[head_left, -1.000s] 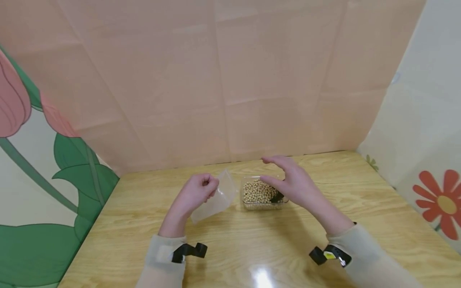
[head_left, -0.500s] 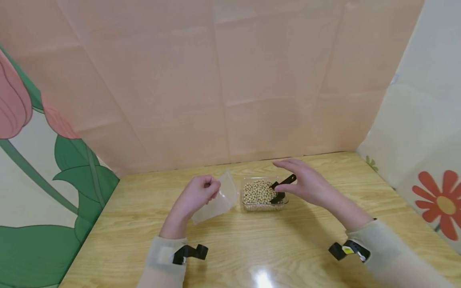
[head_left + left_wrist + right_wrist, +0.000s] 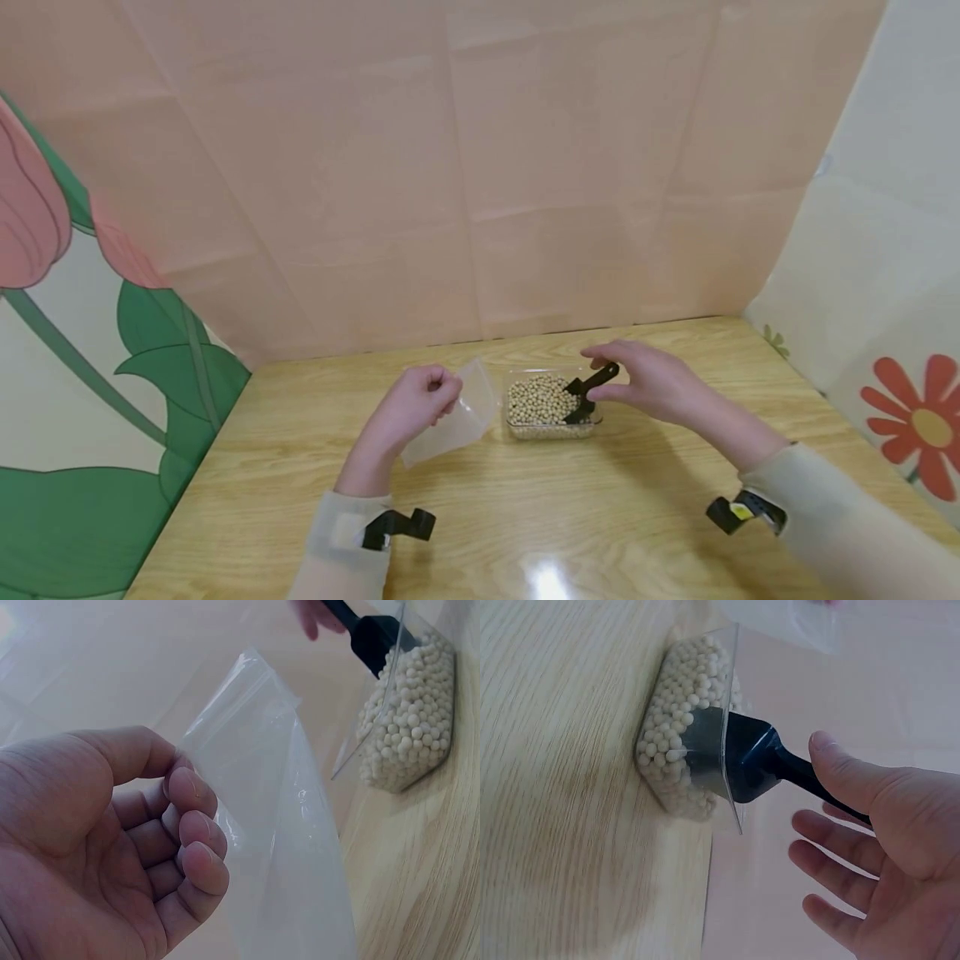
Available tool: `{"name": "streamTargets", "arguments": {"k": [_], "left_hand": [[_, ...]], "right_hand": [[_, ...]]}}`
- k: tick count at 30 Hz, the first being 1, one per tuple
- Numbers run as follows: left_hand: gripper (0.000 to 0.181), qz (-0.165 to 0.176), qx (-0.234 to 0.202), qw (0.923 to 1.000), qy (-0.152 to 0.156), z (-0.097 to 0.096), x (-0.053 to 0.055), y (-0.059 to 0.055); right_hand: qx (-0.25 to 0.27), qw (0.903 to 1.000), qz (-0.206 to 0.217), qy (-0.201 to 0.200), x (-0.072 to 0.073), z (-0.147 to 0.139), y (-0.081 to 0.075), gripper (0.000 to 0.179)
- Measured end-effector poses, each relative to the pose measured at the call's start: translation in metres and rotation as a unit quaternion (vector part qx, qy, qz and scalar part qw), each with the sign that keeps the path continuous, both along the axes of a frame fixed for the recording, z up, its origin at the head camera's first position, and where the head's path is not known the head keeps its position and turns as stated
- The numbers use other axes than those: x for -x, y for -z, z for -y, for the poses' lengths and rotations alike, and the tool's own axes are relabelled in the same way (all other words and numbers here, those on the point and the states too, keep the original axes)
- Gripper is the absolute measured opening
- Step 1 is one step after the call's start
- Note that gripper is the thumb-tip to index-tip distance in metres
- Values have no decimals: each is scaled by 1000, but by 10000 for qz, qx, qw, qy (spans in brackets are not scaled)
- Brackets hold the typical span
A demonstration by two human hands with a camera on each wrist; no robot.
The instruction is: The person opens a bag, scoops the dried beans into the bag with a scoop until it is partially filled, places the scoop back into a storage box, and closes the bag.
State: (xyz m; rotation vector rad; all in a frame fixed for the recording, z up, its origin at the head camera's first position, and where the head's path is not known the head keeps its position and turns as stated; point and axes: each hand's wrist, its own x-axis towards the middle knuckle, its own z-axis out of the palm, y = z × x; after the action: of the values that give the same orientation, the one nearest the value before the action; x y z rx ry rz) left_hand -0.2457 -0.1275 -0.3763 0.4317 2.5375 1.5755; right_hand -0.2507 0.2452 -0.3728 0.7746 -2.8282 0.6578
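Observation:
A clear plastic zip bag (image 3: 277,802) hangs from my left hand (image 3: 411,404), pinched at its edge between thumb and index finger, the other fingers curled in. To its right a clear plastic box (image 3: 555,431) holds pale round beans (image 3: 536,400), which look like soybeans. A black scoop (image 3: 754,757) stands tilted with its blade in the beans, handle sloping up over the box's right side. My right hand (image 3: 648,379) is at that handle, thumb on one side and index finger on the other, with the remaining fingers (image 3: 832,870) spread and loosely bent.
Box and hands are over a wood-grain table (image 3: 480,517). A pink cloth (image 3: 450,167) hangs along the table's back edge. Painted walls with flowers (image 3: 930,425) stand at both sides.
My right hand has drawn back rightward from above the box to the scoop's handle, its thumb and index finger coming nearer each other. The left hand and bag have hardly moved.

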Motion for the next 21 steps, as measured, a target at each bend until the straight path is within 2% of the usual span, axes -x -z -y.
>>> {"name": "streamTargets", "arguments": {"k": [7,13,21], "left_hand": [[31,11,84,10000,2,-1,-1,-1],[30,-15,63,10000,17,-1,-1,-1],[31,-36,109,9999,3,-1,-1,-1]], "right_hand": [[-317,9995,-33,88,6,2,-3,40],[-552,9982,149,177,8,5,-8,23],[-765,9963,261,276,9,3,-8,21]]}}
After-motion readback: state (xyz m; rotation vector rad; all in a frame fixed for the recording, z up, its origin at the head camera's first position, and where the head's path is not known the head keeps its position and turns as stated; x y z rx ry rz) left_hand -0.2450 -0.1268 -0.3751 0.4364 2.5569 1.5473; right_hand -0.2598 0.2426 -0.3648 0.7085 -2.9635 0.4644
